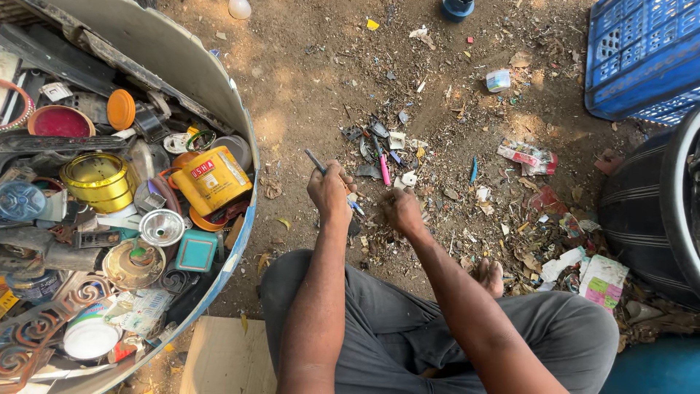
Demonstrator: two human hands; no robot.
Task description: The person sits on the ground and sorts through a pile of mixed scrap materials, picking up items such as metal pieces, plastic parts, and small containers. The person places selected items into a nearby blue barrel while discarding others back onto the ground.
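The left hand (329,191) is clenched round a thin grey rod (316,161) jutting toward 11 o'clock, while the right hand (402,211), at its 3 o'clock, is curled low over the littered dirt (313,80), its grip hidden, a scrap tub (219,87) at 9 o'clock.

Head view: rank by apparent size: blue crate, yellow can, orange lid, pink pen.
1. blue crate, cut off by the frame
2. yellow can
3. orange lid
4. pink pen; lid and pen are close, ranking unsure.

The dirt ground (306,80) is strewn with scraps; a pink pen (384,169), a blue crate (642,58) upper right, and a tyre (645,219) are seen.
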